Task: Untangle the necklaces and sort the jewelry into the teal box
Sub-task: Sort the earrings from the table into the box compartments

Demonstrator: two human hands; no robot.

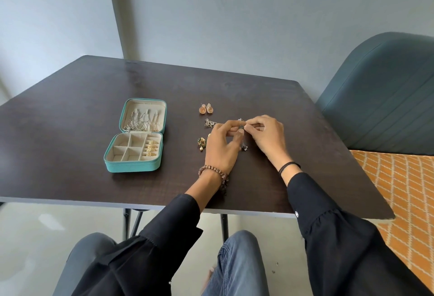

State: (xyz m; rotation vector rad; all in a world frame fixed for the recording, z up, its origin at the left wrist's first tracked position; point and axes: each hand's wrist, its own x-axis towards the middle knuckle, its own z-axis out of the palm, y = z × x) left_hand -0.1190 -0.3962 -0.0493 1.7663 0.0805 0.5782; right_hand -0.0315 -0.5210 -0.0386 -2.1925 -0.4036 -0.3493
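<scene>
Teal box (pixel 132 165) lay open on table (pixel 94 89). Necklaces (pixel 141 119) hung in its lid; gold rings (pixel 151 149) sat in its right-side slots. Right of the box, left hand (pixel 220 147) and right hand (pixel 265 136) met, both pinching one small dark earring (pixel 240 127) with curled fingertips. Loose earrings (pixel 205 109) lay between box and hands.

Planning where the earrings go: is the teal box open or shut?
Open: the teal box has its lid folded back, chains and cream compartments showing.
</scene>
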